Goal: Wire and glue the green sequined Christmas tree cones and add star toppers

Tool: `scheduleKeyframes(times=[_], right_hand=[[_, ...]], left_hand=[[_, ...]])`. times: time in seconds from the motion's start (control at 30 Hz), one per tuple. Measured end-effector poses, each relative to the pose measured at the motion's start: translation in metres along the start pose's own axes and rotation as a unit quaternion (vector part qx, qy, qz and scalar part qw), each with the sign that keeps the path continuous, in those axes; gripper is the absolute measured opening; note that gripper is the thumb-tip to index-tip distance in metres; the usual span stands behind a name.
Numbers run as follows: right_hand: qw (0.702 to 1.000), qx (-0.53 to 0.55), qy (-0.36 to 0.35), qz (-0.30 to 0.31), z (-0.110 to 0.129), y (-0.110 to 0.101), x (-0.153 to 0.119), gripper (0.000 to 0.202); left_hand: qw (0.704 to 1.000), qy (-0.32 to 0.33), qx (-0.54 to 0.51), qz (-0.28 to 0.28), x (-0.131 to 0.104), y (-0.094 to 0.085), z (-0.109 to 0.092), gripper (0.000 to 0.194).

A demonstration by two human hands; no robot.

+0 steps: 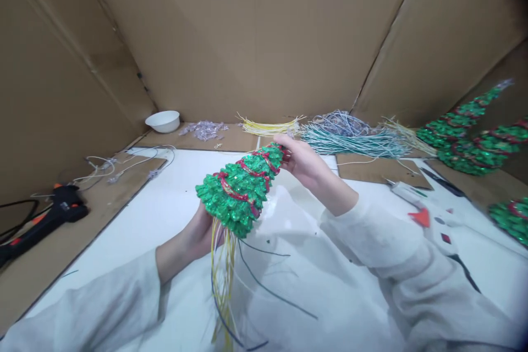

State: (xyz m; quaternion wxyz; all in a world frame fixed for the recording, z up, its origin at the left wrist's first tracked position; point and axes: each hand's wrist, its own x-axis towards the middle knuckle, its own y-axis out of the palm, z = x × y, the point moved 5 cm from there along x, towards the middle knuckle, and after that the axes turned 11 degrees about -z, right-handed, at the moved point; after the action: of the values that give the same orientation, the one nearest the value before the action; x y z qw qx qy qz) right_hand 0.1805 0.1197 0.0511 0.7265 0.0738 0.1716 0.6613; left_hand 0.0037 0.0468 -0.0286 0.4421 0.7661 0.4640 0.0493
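Green tree (237, 190) w/ red garland (233, 193), held above the white tabletop (136, 220) btw. the L hand (198, 236) & R hand (305, 162). Progress (judged): foliage & garland were in place, the latter winding from near the base toward the tip. A pale piece (290, 133) showed at the tip; whether it was fixed there couldn't be told, as fingers hid the join. Yellow wires (225, 286) & dark wires (278, 296) hung loose below the base, so that end looked unfinished. Cf. second tree (454, 129), far R, w/ a pale top. Orientation: tip pointed up, R & away from the wearer; base faced down, L & toward the wearer. Long axis ran diagonally, tilted, not upright. Hands: R pinched the tip w/ its fingers; L was closed about the base from below, fingers mostly hidden.
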Motion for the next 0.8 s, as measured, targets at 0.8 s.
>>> scheduleKeyframes(times=[0.8], right_hand=[[0.990,-0.083,-0.109,-0.027,0.006,-0.003,-0.005,0.038]], left_hand=[[0.999,-0.016,0.011,0.029,0.006,-0.023,0.009,0.029]])
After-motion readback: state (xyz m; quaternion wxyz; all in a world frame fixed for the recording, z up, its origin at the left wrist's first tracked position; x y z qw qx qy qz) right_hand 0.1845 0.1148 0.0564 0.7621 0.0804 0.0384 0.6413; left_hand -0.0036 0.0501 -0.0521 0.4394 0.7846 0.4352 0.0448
